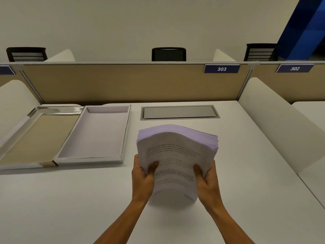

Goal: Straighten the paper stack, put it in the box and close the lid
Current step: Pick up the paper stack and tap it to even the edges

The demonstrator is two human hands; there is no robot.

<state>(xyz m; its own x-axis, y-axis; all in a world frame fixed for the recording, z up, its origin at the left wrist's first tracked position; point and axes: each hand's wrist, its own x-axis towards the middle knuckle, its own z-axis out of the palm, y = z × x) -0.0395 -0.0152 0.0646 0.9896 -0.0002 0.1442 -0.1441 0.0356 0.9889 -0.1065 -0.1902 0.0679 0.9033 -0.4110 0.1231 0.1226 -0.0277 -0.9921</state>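
A thick stack of printed white paper point(175, 155) stands on its lower edge on the white desk, bowed toward me, its top edge fanned. My left hand point(143, 178) grips its left side and my right hand point(205, 182) grips its right side, thumbs on the front sheet. To the left lies the shallow silver-edged box point(95, 136), open and with nothing in it. Its lid point(37, 138) lies flat further left, joined along the shared edge, tan inner face up.
A grey cable hatch point(179, 112) is set into the desk point(70, 199) behind the stack. A tan partition point(123, 81) with number plates 303 and 302 closes the back. White side dividers flank the desk. Black chairs stand beyond the partition.
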